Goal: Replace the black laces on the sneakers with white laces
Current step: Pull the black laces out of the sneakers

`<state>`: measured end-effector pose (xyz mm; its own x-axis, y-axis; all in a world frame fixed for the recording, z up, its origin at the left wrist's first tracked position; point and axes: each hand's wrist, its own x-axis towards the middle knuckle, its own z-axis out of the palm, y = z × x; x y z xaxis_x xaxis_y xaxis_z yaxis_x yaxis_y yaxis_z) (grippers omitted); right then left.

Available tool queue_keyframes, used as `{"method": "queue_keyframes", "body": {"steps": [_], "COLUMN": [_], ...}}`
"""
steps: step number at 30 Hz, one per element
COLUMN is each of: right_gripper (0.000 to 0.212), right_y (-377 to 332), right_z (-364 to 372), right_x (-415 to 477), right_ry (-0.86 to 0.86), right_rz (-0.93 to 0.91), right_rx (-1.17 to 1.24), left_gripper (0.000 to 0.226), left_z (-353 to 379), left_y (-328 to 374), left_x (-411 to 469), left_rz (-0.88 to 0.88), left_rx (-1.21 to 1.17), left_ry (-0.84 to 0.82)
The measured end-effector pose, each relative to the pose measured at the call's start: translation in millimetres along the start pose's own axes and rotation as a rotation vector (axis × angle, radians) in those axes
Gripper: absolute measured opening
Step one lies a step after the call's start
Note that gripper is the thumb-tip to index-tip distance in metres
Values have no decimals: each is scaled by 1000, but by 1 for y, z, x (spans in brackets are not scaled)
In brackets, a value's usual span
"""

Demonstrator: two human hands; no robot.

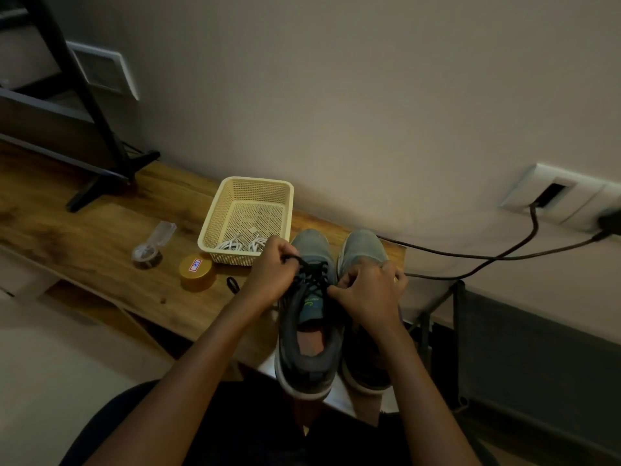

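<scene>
Two grey sneakers stand side by side at the wooden desk's right end, toes toward the wall. The left sneaker [311,331] still carries its black lace [314,275]. My left hand [274,274] pinches that lace near the upper eyelets. My right hand [366,294] grips the same lace at the tongue and covers much of the right sneaker [363,250]. A loose black lace end [232,284] lies on the desk beside my left wrist. Coiled white laces [242,245] rest in the cream basket [215,223].
A gold round tin [196,272] and a small clear-lidded jar [148,253] sit left of the basket. A black stand foot [100,183] is at the back left. Black cables [504,253] run from the wall sockets to the right of the sneakers.
</scene>
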<state>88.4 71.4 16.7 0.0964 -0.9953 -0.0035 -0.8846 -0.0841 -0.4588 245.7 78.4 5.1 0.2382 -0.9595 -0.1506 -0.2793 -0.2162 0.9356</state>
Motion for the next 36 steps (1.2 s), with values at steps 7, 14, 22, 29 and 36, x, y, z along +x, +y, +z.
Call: {"method": "queue_keyframes", "body": {"steps": [7, 14, 22, 29, 36], "right_gripper": [35, 24, 27, 25, 22], "right_y": [-1, -2, -3, -9, -15], "right_z": [-5, 1, -6, 9, 25], "right_x": [0, 0, -2, -1, 0], "right_ry": [-20, -7, -63, -64, 62], "right_rz": [5, 36, 32, -185, -277], "right_rx": [87, -39, 7, -65, -168], "left_gripper": [25, 7, 8, 22, 21], "left_z": [19, 18, -30, -17, -11], "left_y": [-6, 2, 2, 9, 14], "left_x": [-15, -17, -5, -13, -22], "left_rz": [328, 283, 82, 166, 69], "left_rx": [881, 603, 467, 559, 824], "left_ry": [-38, 91, 310, 56, -69]}}
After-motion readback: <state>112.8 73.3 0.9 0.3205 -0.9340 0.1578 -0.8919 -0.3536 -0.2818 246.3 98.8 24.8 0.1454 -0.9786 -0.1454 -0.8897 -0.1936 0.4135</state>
